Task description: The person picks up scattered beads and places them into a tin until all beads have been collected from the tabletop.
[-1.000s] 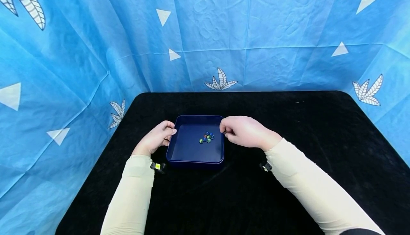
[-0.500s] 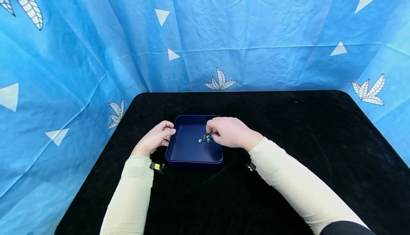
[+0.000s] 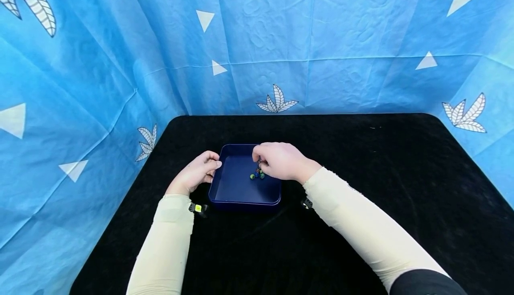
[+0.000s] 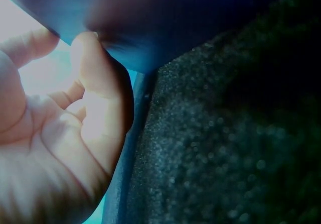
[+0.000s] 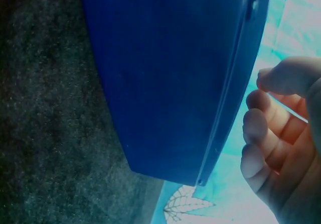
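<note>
A dark blue square tray (image 3: 230, 192) lies on the black cloth in the head view, with several glass marbles (image 3: 257, 174) clustered right of its middle. My left hand (image 3: 194, 172) holds the tray's left side. The left wrist view shows the thumb (image 4: 95, 73) against the blue wall. Over the far side of the cluster, my right hand (image 3: 281, 160) pinches a small dark marble (image 3: 260, 161) between thumb and fingertips, mostly covered. In the right wrist view, its fingers (image 5: 255, 126) curl above the tray's outer wall (image 5: 165, 83); no marble can be made out there.
Black cloth (image 3: 361, 174) covers the table around the tray. Blue curtains (image 3: 341, 27) with white triangles and leaf prints hang behind the table and at both sides.
My right hand has moved left from the tray's right rim to over the marbles, partly hiding them. The left hand and tray have stayed put.
</note>
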Demonstrator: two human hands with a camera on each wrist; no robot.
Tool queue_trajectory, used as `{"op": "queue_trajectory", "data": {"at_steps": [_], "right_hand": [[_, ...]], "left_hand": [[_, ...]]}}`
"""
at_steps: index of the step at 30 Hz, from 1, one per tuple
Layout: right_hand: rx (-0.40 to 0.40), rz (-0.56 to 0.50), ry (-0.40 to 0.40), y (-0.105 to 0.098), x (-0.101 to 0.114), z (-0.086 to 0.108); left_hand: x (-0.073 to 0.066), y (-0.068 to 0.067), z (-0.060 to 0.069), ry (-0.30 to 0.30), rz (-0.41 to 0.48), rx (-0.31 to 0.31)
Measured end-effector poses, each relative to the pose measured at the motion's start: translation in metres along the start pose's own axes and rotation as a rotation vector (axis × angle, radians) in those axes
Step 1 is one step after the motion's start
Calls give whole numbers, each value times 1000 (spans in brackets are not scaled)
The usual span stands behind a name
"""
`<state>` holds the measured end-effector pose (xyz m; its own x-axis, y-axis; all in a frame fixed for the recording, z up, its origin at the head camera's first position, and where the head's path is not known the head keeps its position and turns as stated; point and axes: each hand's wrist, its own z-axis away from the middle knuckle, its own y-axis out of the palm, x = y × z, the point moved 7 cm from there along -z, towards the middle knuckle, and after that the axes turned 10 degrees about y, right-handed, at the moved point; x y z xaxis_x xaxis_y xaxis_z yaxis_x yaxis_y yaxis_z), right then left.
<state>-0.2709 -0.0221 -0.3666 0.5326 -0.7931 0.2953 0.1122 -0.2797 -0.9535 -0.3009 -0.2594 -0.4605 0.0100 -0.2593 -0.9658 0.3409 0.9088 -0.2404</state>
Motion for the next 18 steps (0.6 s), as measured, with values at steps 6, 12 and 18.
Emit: {"op": "queue_trajectory", "data": {"at_steps": [6,12,18], "right_hand": [[-17,14,17,-3,-4,0],[-31,31,43,-8,-10,3],[-17,31,55,-8,-16,8]], "left_hand": [[-3,1,-1,11,-4,-1],[-4,1,-4,23,-4,-1],[2,-3,-1,-2,2,1]]}}
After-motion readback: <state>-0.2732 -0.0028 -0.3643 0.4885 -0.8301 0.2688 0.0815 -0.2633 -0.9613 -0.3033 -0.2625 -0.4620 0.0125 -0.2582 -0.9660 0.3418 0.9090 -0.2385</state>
